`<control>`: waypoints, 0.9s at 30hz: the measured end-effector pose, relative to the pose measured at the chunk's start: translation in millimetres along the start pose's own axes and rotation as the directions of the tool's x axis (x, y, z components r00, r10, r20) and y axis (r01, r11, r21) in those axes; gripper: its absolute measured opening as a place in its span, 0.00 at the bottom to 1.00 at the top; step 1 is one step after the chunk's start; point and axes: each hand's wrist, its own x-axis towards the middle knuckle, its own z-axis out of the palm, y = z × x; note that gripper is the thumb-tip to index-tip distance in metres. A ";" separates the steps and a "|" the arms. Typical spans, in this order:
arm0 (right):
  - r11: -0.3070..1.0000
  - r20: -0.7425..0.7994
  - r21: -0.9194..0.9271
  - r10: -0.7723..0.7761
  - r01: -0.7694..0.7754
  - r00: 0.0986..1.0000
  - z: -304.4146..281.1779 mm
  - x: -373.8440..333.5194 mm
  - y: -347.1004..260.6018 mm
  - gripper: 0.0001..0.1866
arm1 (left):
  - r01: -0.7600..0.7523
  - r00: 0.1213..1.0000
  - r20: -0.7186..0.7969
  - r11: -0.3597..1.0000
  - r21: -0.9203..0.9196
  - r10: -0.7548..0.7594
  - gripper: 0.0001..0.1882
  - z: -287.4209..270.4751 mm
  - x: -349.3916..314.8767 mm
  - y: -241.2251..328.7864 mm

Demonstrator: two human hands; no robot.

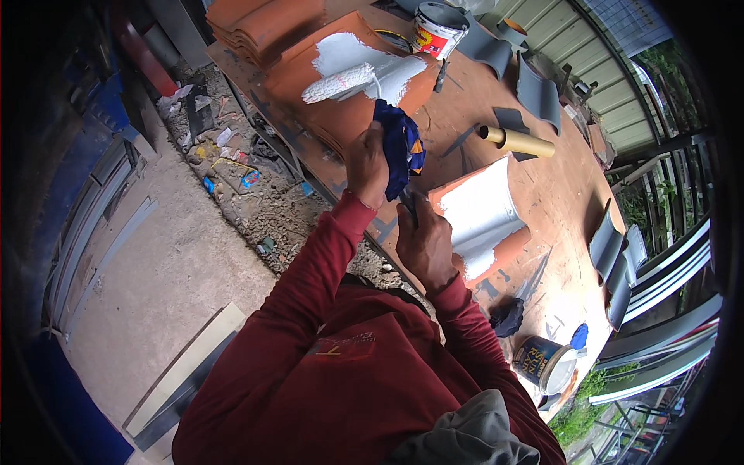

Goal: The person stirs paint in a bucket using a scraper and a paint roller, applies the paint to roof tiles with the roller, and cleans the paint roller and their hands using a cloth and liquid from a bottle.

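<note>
My left hand (367, 167) is closed around a crumpled dark blue cloth (397, 143), pressed up near the wire frame of a paint roller. My right hand (426, 242) grips the dark handle of that roller, just below the cloth. The white, paint-covered roller sleeve (339, 83) lies over the top orange roof tile (298, 91) of a stack, which is partly coated white. Cloth and hand hide most of the wire frame. Beside my right hand a second orange tile (496, 260) carries a broad white coat, with bare orange along its edges.
A wooden table (465, 97) bears a paint bucket (440, 29), a gold tube (518, 142), grey curved tiles (537, 94) and a dark paint can (545, 363). Another stack of orange tiles (252, 27) stands at the far left. Rubble (232, 159) litters the ground left of the table.
</note>
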 end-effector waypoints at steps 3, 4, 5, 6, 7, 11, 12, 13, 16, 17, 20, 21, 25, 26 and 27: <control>0.998 -0.038 0.057 -0.016 0.018 0.999 2.4 2.7 4.8 0.13 | -0.094 0.996 0.019 0.971 0.221 0.092 0.24 -9.3 -13.5 7.2; 0.992 -0.021 0.124 0.038 -0.036 0.999 3.7 5.1 5.2 0.13 | -0.094 0.996 0.019 0.970 0.222 0.093 0.24 -8.4 -19.9 10.0; 0.978 0.000 0.189 0.091 -0.090 0.996 4.9 6.5 5.5 0.15 | -0.163 0.983 -0.026 0.922 0.351 0.184 0.23 -6.0 -26.1 11.5; 0.978 0.000 0.190 0.091 -0.090 0.996 10.0 4.4 9.2 0.15 | -0.218 0.959 -0.058 0.852 0.475 0.277 0.23 -3.7 -28.8 11.4; 0.929 0.087 0.286 0.219 -0.235 0.972 16.0 3.8 11.6 0.17 | -0.219 0.958 -0.060 0.853 0.474 0.280 0.23 -2.3 -27.3 7.0; 0.534 0.373 0.592 0.483 -0.603 0.793 19.5 3.8 -2.2 0.24 | -0.025 0.999 -0.021 0.999 0.021 0.025 0.17 -9.6 -10.3 -11.1; 0.533 0.377 0.589 0.485 -0.608 0.789 15.3 3.1 -6.4 0.24 | 0.213 0.971 0.160 0.952 -0.219 -0.180 0.16 -13.4 -3.1 -12.2; 0.389 0.440 0.665 0.486 -0.638 0.755 10.3 7.7 -7.6 0.24 | 0.283 0.928 0.336 0.890 -0.358 -0.160 0.16 -13.0 5.4 -9.8; 0.147 0.534 0.740 0.466 -0.656 0.706 1.3 16.2 -9.0 0.26 | 0.517 0.854 0.440 0.539 -0.665 -0.278 0.17 -6.0 11.2 -5.7; 0.155 0.516 0.748 0.478 -0.646 0.711 -1.8 18.8 -12.7 0.27 | 0.515 0.838 0.512 0.585 -0.627 -0.189 0.19 -13.0 8.8 -16.3; 0.337 0.398 0.735 0.488 -0.588 0.777 -4.3 26.5 -20.1 0.29 | 0.025 0.963 0.267 0.967 -0.252 0.044 0.20 -6.4 -23.8 -16.8; 0.500 0.304 0.686 0.463 -0.529 0.833 -3.1 29.1 -20.1 0.30 | -0.006 0.977 0.207 0.984 -0.175 0.043 0.21 0.3 -35.9 -9.1; 0.747 0.143 0.563 0.332 -0.353 0.932 12.6 30.7 -2.7 0.33 | -0.045 0.991 0.118 0.990 -0.135 0.061 0.22 4.3 -54.3 4.6; 0.747 0.147 0.564 0.330 -0.353 0.932 14.7 34.4 -1.2 0.33 | -0.046 0.992 0.113 0.990 -0.134 0.062 0.22 6.9 -56.4 3.9; 0.767 0.095 0.564 0.306 -0.304 0.947 16.1 39.0 -1.2 0.34 | -0.138 0.984 0.114 0.990 0.027 0.134 0.21 9.5 -57.7 3.3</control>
